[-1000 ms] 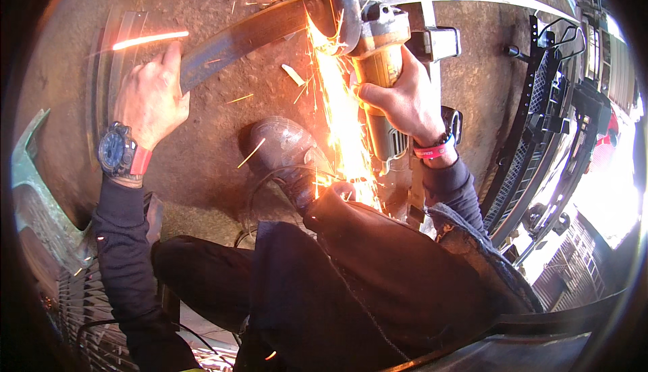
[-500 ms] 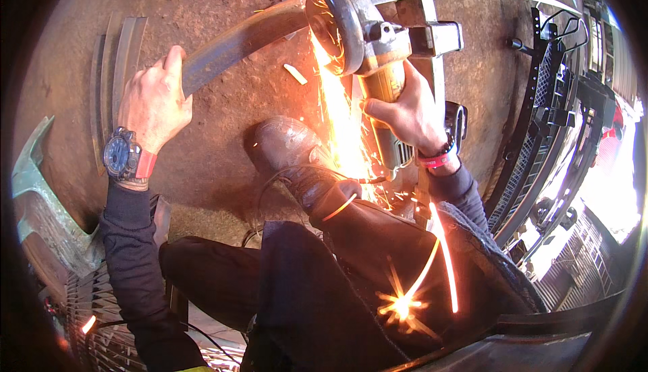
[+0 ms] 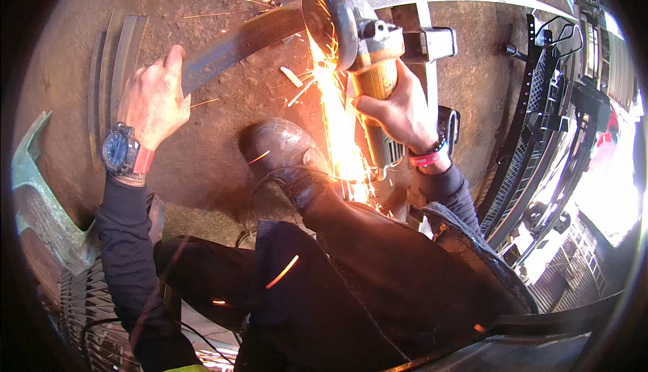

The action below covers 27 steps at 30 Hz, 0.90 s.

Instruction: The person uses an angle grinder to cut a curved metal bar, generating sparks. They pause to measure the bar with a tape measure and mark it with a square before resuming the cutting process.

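My right hand point(image 3: 402, 110) is wrapped round the yellow and black body of an angle grinder point(image 3: 379, 75). Its disc point(image 3: 319, 22), under a dark guard, meets a long flat metal bar point(image 3: 236, 44), and bright sparks point(image 3: 335, 125) stream down toward my boot. At the bar's left end, my left hand point(image 3: 154, 96) grips it, thumb along the top; the other fingers are mostly hidden beneath. The bar runs on past the grinder to the upper right, where it looks pale and shiny.
Several metal strips point(image 3: 121, 61) lie left of my left hand. A greenish metal piece point(image 3: 50, 203) stands at the far left. My brown boot point(image 3: 280, 146) is under the sparks. Black metal frames point(image 3: 533, 129) line the right side. A pale offcut point(image 3: 291, 77) lies on the ground.
The grinder and my right hand have shifted slightly left and up. The spark stream is narrower, and the big glowing burst over my leg has gone. My left hand keeps its grip.
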Tool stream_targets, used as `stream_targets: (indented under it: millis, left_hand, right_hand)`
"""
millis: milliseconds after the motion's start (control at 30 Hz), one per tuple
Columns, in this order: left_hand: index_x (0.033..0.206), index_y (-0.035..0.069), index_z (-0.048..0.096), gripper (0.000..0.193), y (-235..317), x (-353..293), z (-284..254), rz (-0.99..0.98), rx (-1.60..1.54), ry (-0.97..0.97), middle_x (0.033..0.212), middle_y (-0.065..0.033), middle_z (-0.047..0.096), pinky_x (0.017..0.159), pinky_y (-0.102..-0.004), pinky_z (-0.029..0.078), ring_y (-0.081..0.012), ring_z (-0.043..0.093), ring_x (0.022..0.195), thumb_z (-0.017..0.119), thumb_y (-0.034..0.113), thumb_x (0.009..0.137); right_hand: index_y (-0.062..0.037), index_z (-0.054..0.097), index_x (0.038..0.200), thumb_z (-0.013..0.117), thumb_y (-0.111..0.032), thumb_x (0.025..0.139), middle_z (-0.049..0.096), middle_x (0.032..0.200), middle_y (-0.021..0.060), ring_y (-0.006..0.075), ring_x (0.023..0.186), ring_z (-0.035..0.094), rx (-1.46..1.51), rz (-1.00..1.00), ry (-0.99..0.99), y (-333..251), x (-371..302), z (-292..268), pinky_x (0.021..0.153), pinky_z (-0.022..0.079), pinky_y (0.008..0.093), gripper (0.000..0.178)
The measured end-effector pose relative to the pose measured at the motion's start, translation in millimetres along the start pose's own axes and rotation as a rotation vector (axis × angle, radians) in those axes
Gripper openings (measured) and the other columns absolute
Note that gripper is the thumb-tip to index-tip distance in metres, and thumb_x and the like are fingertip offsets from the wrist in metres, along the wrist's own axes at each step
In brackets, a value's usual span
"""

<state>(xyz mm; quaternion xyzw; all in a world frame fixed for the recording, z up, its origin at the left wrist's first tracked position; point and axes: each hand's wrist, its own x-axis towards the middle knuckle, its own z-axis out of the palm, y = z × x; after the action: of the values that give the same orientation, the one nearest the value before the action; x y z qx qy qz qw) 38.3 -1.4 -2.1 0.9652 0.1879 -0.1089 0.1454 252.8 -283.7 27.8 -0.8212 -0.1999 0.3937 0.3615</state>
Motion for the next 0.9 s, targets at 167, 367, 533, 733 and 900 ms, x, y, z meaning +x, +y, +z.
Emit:
stream_targets:
  millis: [167,367,533,733,900]
  left_hand:
    - [0.114,0.000,0.050,0.050,-6.1,-0.6,1.8,0.022,0.016,0.014,0.095,-0.0248,0.067,0.074,-0.0480,0.056,-0.0418,0.068,0.086,0.076,0.006,0.072]
    - [0.116,-0.002,0.051,0.051,-5.6,-1.4,5.8,0.051,0.012,0.060,0.096,-0.0249,0.067,0.077,-0.0475,0.056,-0.0419,0.068,0.087,0.075,0.006,0.072]
    - [0.119,-0.002,0.051,0.054,-4.7,1.8,4.3,0.029,0.025,0.024,0.096,-0.0249,0.067,0.077,-0.0475,0.056,-0.0415,0.068,0.086,0.075,0.007,0.072]
    - [0.119,-0.002,0.051,0.053,-3.5,-0.5,2.1,0.037,0.017,0.043,0.095,-0.0249,0.067,0.077,-0.0475,0.056,-0.0419,0.068,0.086,0.075,0.007,0.073]
    - [0.119,-0.002,0.050,0.053,-3.0,2.2,3.2,0.017,0.039,-0.003,0.095,-0.0246,0.067,0.076,-0.0475,0.056,-0.0420,0.068,0.086,0.075,0.006,0.073]
  right_hand:
    - [0.0035,0.055,0.121,0.076,-0.015,0.068,0.070,0.102,0.0149,0.0207,0.093,0.068,-0.010,-0.010,0.005,15.0,-8.5,2.3,0.085,0.053,0.0343,0.060]
    - [0.0024,0.055,0.120,0.076,-0.016,0.068,0.070,0.098,0.0133,0.0198,0.088,0.068,-0.042,-0.046,0.016,-0.5,5.2,1.5,0.080,0.055,0.0340,0.058]
    - [0.0029,0.056,0.119,0.077,-0.017,0.068,0.071,0.096,0.0136,0.0204,0.084,0.069,-0.057,-0.068,0.041,-7.5,13.9,0.7,0.077,0.056,0.0341,0.058]
    - [0.0032,0.055,0.120,0.077,-0.015,0.069,0.070,0.099,0.0145,0.0203,0.088,0.069,-0.017,-0.020,0.004,3.3,0.5,-0.3,0.080,0.055,0.0342,0.058]
    - [0.0029,0.055,0.121,0.078,-0.017,0.067,0.070,0.101,0.0155,0.0213,0.092,0.069,-0.024,-0.012,0.011,20.6,-9.5,0.2,0.083,0.054,0.0349,0.062]
